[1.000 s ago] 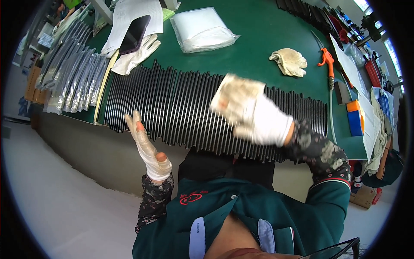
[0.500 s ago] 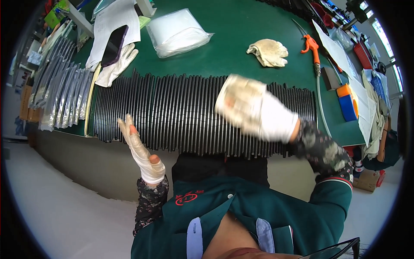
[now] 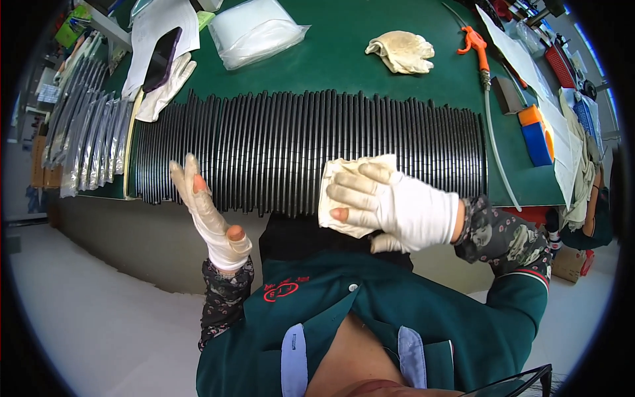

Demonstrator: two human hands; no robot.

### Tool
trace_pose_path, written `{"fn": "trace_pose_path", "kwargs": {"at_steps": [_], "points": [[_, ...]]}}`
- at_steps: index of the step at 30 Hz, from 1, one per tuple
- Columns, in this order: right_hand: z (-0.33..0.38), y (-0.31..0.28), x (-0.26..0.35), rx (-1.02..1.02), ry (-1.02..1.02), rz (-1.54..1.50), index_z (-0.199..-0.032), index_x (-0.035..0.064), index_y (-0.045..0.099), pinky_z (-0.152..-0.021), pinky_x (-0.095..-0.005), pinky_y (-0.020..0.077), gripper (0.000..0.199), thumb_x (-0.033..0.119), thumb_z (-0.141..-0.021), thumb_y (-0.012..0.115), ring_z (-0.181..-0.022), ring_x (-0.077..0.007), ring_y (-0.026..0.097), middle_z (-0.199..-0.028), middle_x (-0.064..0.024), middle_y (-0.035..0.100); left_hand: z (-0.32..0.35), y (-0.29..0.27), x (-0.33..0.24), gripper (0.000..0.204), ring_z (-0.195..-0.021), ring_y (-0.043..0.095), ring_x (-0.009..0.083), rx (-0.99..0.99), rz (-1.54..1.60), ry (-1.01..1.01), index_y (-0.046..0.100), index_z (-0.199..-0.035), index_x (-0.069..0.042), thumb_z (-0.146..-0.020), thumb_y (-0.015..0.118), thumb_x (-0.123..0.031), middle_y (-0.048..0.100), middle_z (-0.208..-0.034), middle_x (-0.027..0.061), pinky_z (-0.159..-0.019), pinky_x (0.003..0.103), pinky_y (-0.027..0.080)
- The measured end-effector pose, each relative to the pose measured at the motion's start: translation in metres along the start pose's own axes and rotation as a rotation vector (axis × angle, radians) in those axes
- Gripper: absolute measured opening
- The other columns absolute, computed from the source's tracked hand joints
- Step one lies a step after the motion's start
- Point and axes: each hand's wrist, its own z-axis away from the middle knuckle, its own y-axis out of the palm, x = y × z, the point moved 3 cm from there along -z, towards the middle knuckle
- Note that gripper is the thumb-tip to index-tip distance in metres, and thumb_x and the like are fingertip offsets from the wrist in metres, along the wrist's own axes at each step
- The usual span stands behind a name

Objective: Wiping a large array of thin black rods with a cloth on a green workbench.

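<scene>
Many slim black rods (image 3: 264,152) lie side by side in a wide row along the near part of the green table. Spread flat on their near ends, right of the middle, is a folded off-white cloth (image 3: 329,198). My right hand (image 3: 390,205), in a white glove with a bare fingertip showing, holds the cloth down with its fingers laid over it. At the row's left part, my left hand (image 3: 210,215) stands on edge with fingers stretched, its fingertips over the rods. It wears a stained white glove with bare fingertips and holds nothing.
Behind the rods lie a phone (image 3: 161,59) on papers, a white glove (image 3: 165,89), a clear bag (image 3: 254,33) and a crumpled cloth glove (image 3: 401,51). An orange air gun (image 3: 475,43) with hose and a tape roll (image 3: 536,135) lie right. Bagged rods (image 3: 99,142) fill the left.
My right hand has swept the cloth toward me, from the middle of the rods to their near ends. My left hand stays almost in place. The view has shifted slightly.
</scene>
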Motion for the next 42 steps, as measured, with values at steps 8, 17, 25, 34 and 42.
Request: {"fn": "trace_pose_path", "kwargs": {"at_steps": [8, 17, 25, 34, 42], "points": [[-0.030, 0.011, 0.001, -0.051, -0.055, 0.024, -0.134, 0.0078, 0.050, -0.110, -0.0513, 0.0281, 0.065, 0.041, -0.080, 0.066, -0.135, -0.0348, 0.037, -0.139, -0.0195, 0.045, -0.061, 0.009, -0.002, 0.074, -0.137, 0.032, 0.0445, 0.268, 0.034, 0.218, 0.032, -0.146, -0.006, -0.097, 0.024, -0.060, 0.040, -0.145, 0.0204, -0.111, 0.055, 0.022], [-0.067, 0.036, 0.015, -0.087, -0.207, -0.084, -0.132, 0.0153, 0.051, -0.107, -0.0561, 0.0267, 0.059, 0.042, -0.080, 0.062, -0.130, -0.0362, 0.042, -0.134, -0.0149, 0.049, -0.112, 0.065, 0.042, 0.052, -0.137, 0.036, 0.0332, 0.695, -0.098, 0.329, 0.040, -0.140, -0.006, -0.092, 0.056, -0.018, 0.044, -0.143, 0.0132, -0.111, 0.041, 0.033], [-0.081, 0.037, 0.021, -0.132, -0.325, -0.053, -0.130, 0.0133, 0.051, -0.104, -0.0531, 0.0313, 0.069, 0.043, -0.071, 0.069, -0.127, -0.0330, 0.045, -0.129, -0.0140, 0.050, -0.100, 0.083, 0.044, 0.051, -0.139, 0.032, 0.0293, 0.733, -0.174, 0.372, 0.043, -0.138, -0.009, -0.089, 0.055, -0.016, 0.040, -0.146, 0.0103, -0.113, 0.048, 0.029], [-0.067, 0.028, 0.026, 0.004, -0.192, -0.088, -0.130, 0.0054, 0.050, -0.108, -0.0552, 0.0275, 0.072, 0.041, -0.072, 0.070, -0.134, -0.0386, 0.036, -0.139, -0.0190, 0.042, -0.101, 0.083, 0.044, 0.047, -0.139, 0.033, 0.0304, 0.731, -0.180, 0.371, 0.043, -0.138, -0.008, -0.093, 0.052, -0.020, 0.040, -0.146, 0.0100, -0.113, 0.047, 0.029], [-0.052, 0.028, 0.018, -0.210, -0.229, -0.180, -0.094, 0.0042, 0.060, -0.083, -0.0328, 0.0531, 0.018, 0.008, -0.077, 0.062, -0.099, -0.0267, 0.063, -0.103, -0.0113, 0.063, -0.104, 0.079, 0.036, 0.052, -0.141, 0.028, 0.0332, 0.749, -0.149, 0.373, 0.043, -0.139, -0.006, -0.089, 0.054, -0.017, 0.035, -0.149, 0.0128, -0.114, 0.048, 0.025]]}}
